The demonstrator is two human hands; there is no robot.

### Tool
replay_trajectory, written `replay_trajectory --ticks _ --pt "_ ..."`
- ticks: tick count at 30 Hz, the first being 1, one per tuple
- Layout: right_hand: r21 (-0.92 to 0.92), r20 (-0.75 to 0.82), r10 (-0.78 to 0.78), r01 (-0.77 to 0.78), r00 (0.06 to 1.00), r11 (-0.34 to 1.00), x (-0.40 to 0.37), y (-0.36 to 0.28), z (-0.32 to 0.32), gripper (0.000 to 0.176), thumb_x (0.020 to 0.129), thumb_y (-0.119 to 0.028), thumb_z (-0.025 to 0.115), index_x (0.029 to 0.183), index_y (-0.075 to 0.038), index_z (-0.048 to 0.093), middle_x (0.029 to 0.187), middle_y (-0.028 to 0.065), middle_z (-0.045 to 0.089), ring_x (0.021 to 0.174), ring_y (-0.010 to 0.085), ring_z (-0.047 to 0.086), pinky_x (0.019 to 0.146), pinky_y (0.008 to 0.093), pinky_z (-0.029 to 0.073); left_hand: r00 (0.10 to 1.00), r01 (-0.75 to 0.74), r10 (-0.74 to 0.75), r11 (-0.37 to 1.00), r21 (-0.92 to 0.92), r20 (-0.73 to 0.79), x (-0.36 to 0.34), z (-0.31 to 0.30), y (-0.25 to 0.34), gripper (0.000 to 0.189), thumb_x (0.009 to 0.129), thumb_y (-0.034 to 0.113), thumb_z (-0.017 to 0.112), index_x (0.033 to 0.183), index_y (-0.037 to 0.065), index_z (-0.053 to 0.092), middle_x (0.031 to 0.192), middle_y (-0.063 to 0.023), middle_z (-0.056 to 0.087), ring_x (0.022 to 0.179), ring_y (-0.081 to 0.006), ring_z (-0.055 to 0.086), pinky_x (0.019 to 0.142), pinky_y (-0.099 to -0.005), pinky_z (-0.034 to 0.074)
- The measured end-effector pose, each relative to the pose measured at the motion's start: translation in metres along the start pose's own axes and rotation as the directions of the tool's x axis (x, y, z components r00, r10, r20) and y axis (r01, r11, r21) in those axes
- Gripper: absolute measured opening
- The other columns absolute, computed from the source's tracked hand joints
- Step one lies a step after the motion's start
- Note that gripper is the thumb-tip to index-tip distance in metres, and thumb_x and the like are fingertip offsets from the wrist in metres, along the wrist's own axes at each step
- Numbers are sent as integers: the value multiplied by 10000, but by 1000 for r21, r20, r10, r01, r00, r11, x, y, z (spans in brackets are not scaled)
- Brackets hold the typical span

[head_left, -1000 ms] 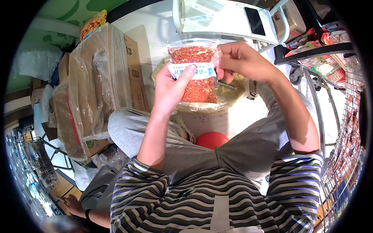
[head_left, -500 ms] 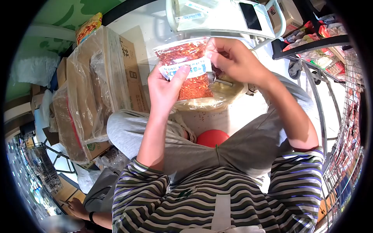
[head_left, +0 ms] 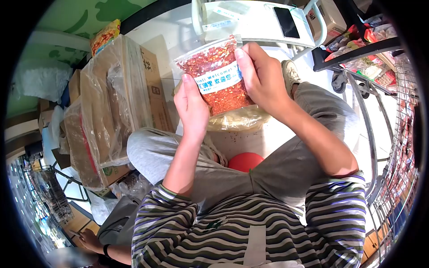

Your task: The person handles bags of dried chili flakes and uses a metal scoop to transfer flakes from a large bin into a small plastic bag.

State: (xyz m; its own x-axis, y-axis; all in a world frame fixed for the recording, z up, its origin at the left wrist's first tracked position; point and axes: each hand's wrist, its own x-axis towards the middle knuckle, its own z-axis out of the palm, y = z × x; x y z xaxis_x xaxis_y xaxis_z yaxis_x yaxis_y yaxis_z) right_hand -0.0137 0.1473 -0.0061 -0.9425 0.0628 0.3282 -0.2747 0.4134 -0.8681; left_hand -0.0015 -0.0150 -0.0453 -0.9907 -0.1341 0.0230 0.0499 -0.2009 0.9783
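Bag (head_left: 225,102): clear, full of red flakes, held up between both hands, above yellowish plastic (head_left: 239,120).
Sticker (head_left: 222,79): white, blue print, "Welcomes" and "欢迎您" readable; left end partly cut off.
Left hand (head_left: 192,105): fingers gripping the bag's left edge.
Right hand (head_left: 262,78): fingers gripping its upper right edge.
Table (head_left: 263,30): strips (head_left: 218,25) with blue print, too small to read; dark-screened phone (head_left: 287,22).
Carton (head_left: 155,87): dark characters, illegible.

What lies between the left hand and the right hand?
The head view shows a clear bag of red chili flakes, with a blue-lettered label, between left hand and right hand.
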Motion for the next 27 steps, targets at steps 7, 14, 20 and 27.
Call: replay_trajectory --ticks 7,14,20,27 --pt "-21 -3 -152 152 988 988 -2 -8 2 186 985 -152 553 864 -11 546 569 174 523 483 350 544 477 391 422 995 91 -86 992 85 -56 -1 6 14 500 1084 336 348 1010 -66 637 918 -64 673 825 -93 552 792 -282 460" --pt "59 44 -114 111 992 992 3 -11 -2 244 1023 -160 503 850 7 545 664 47 492 604 83 429 558 270 399 999 -40 37 962 269 14 3 -12 14 427 1086 306 360 1090 -42 607 1011 -22 640 859 -70 527 789 -256 434" --pt "137 100 -27 13 995 990 17 -5 -9 181 986 -134 529 883 7 577 662 134 548 567 192 492 574 327 430 997 -72 72 997 -4 20 -1 -5 28 337 1071 224 416 1131 -40 618 937 -3 618 850 -52 506 747 -215 421" --pt "229 29 2 -8 1000 973 3 -7 2 164 976 -104 530 864 12 561 691 130 544 607 193 497 613 322 435 997 -24 13 989 -145 -74 -5 0 28 345 1050 216 474 1259 -38 578 1084 -72 669 850 -89 615 747 -244 509"
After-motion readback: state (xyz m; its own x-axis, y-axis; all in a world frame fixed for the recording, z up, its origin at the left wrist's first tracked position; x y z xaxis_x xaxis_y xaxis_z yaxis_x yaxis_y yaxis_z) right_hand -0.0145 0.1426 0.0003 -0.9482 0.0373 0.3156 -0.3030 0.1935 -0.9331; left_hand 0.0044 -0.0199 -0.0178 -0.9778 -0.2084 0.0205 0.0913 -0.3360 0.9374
